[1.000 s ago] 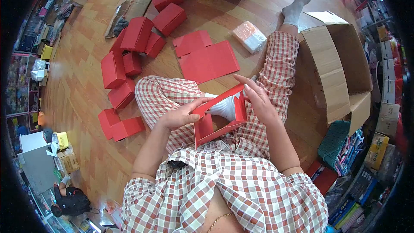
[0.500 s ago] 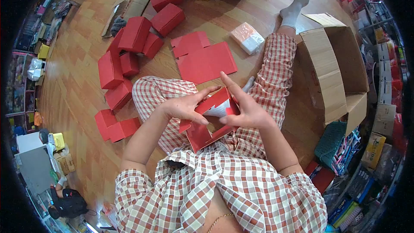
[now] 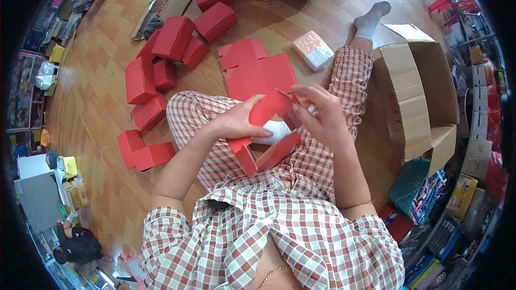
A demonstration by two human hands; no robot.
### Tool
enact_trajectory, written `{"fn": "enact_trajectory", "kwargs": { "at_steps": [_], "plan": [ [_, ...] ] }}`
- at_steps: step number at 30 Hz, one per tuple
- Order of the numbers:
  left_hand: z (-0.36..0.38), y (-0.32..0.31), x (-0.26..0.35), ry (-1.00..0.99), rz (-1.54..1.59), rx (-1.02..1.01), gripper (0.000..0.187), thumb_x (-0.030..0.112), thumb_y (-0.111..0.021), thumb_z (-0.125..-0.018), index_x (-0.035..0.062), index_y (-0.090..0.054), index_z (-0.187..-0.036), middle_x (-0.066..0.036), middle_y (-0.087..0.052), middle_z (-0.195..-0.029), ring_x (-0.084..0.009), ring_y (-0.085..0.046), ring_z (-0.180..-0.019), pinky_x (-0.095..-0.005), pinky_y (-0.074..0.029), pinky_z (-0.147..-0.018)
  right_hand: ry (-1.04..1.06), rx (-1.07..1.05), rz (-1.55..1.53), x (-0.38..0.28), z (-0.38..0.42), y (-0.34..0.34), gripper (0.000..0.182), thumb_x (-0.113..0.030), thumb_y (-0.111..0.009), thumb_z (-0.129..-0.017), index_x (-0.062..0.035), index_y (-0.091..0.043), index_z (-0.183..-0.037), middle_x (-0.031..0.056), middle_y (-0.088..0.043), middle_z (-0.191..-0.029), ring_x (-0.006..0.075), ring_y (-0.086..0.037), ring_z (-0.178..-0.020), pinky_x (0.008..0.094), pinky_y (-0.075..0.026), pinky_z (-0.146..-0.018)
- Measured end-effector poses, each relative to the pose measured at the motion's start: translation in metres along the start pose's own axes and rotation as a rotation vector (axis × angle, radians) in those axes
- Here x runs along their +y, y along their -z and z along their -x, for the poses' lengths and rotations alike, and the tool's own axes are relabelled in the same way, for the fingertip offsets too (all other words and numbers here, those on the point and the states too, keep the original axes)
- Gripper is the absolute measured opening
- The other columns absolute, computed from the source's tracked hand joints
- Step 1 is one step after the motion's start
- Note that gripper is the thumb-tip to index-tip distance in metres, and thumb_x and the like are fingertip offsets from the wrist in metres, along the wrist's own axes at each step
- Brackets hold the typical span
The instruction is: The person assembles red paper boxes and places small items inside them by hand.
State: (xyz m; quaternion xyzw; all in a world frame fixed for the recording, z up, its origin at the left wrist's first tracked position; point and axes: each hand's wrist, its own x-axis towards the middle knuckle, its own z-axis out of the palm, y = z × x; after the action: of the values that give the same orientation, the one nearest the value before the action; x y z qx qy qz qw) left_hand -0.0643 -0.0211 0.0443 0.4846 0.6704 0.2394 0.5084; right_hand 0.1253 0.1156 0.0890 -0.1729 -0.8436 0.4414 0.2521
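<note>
A partly folded red box (image 3: 278, 152) is held above my lap, its middle open so that a white sock shows through. My left hand (image 3: 240, 120) grips its left wall, thumb inside the opening. At the upper right corner, my right hand (image 3: 322, 111) pinches a raised red flap between thumb and fingers. Beyond the box, a flat red cardboard sheet (image 3: 260, 73) lies on the floor, partly covered by the box and hands.
Several red boxes (image 3: 172, 38) lie to the left and back left. A plastic-wrapped packet (image 3: 313, 51) sits beyond my leg. A large open carton (image 3: 404, 96) and a green basket (image 3: 409, 182) stand right. Another person (image 3: 79, 244) is at the lower left.
My right hand has moved up and right and now pinches the corner flap. The box has turned and opened wider. My left hand has shifted slightly right.
</note>
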Motion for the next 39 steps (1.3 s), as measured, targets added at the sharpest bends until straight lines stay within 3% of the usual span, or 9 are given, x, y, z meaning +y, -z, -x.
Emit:
{"fn": "enact_trajectory", "kwargs": {
  "at_steps": [3, 6, 8, 10, 12, 19, 23, 29, 39],
  "plan": [
    [-0.018, 0.006, -0.012, 0.051, 0.063, 0.223, 0.103, 0.045, -0.082, -0.064, -0.0052, -0.030, -0.138, -0.024, -0.050, -0.128, -0.0292, -0.049, -0.120, -0.0344, -0.039, -0.102, 0.221, 0.243, 0.286, -0.028, 0.005, 0.001, 0.030, -0.003, -0.065, -0.074, 0.0034, -0.062, -0.103, 0.0192, -0.063, -0.102, 0.0285, -0.063, -0.090, 0.0336, -0.050, -0.078],
    [-0.022, 0.016, 0.009, 0.015, 0.352, 0.244, 0.103, 0.045, -0.081, -0.065, -0.0065, -0.029, -0.138, -0.025, -0.048, -0.130, -0.0299, -0.049, -0.121, -0.0346, -0.040, -0.101, 0.323, 0.067, 0.134, -0.058, 0.009, -0.011, 0.043, -0.013, -0.074, -0.068, 0.0016, -0.061, -0.107, 0.0175, -0.060, -0.112, 0.0349, -0.057, -0.105, 0.0431, -0.045, -0.091],
    [-0.038, 0.013, 0.005, -0.051, 0.326, 0.331, 0.103, 0.046, -0.082, -0.064, -0.0059, -0.030, -0.136, -0.025, -0.049, -0.129, -0.0311, -0.050, -0.120, -0.0368, -0.041, -0.099, 0.248, -0.010, 0.426, -0.061, 0.009, -0.033, 0.058, -0.022, -0.076, -0.066, -0.0009, -0.056, -0.117, 0.0148, -0.059, -0.113, 0.0339, -0.048, -0.118, 0.0560, -0.027, -0.103],
    [-0.056, 0.006, 0.000, -0.025, 0.002, 0.715, 0.104, 0.046, -0.083, -0.062, -0.0049, -0.030, -0.135, -0.025, -0.049, -0.128, -0.0314, -0.051, -0.119, -0.0388, -0.043, -0.098, 0.154, -0.001, 0.608, -0.045, 0.008, -0.053, 0.065, -0.024, -0.077, -0.065, -0.0024, -0.053, -0.122, 0.0131, -0.060, -0.106, 0.0327, -0.049, -0.114, 0.0609, -0.025, -0.102],
    [-0.055, 0.009, 0.017, -0.018, -0.065, 0.761, 0.107, 0.046, -0.084, -0.060, -0.0051, -0.029, -0.136, -0.025, -0.049, -0.128, -0.0318, -0.052, -0.117, -0.0395, -0.043, -0.098, 0.171, 0.036, 0.695, -0.026, 0.010, -0.058, 0.066, -0.022, -0.076, -0.066, -0.0026, -0.051, -0.123, 0.0112, -0.061, -0.099, 0.0303, -0.051, -0.111, 0.0635, -0.025, -0.101],
    [-0.074, 0.000, -0.023, 0.012, 0.162, 0.854, 0.108, 0.038, -0.086, -0.060, -0.0055, -0.023, -0.138, -0.025, -0.048, -0.128, -0.0324, -0.051, -0.118, -0.0384, -0.043, -0.098, 0.315, -0.271, 0.609, -0.010, 0.024, -0.056, 0.027, -0.006, -0.062, -0.071, -0.0048, -0.062, -0.098, 0.0057, -0.058, -0.086, 0.0230, -0.055, -0.100, 0.0611, -0.026, -0.103],
    [-0.070, -0.020, -0.030, 0.044, 0.146, 0.793, 0.105, 0.034, -0.085, -0.063, -0.0048, -0.023, -0.138, -0.024, -0.048, -0.129, -0.0322, -0.051, -0.118, -0.0379, -0.043, -0.098, 0.375, -0.159, 0.505, 0.002, 0.024, -0.054, 0.025, -0.005, -0.063, -0.069, -0.0047, -0.063, -0.094, 0.0063, -0.058, -0.087, 0.0235, -0.055, -0.096, 0.0477, -0.037, -0.100],
    [-0.075, -0.051, -0.052, -0.034, 0.469, 0.813, 0.092, 0.027, -0.077, -0.075, -0.0027, -0.020, -0.140, -0.023, -0.045, -0.132, -0.0303, -0.048, -0.121, -0.0375, -0.039, -0.101, 0.331, 0.007, 0.412, 0.008, 0.020, -0.047, 0.024, -0.006, -0.060, -0.069, -0.0038, -0.058, -0.093, 0.0103, -0.057, -0.100, 0.0286, -0.052, -0.103, 0.0501, -0.036, -0.098],
    [-0.063, -0.074, -0.028, -0.136, 0.325, 1.023, 0.081, 0.010, -0.067, -0.080, -0.0007, -0.016, -0.143, -0.024, -0.030, -0.140, -0.0317, -0.036, -0.129, -0.0388, -0.028, -0.108, 0.079, 0.080, 0.564, 0.008, 0.019, -0.031, 0.061, -0.013, -0.076, -0.061, -0.0034, -0.054, -0.117, 0.0148, -0.052, -0.119, 0.0343, -0.047, -0.114, 0.0478, -0.037, -0.097]
  ]
}}
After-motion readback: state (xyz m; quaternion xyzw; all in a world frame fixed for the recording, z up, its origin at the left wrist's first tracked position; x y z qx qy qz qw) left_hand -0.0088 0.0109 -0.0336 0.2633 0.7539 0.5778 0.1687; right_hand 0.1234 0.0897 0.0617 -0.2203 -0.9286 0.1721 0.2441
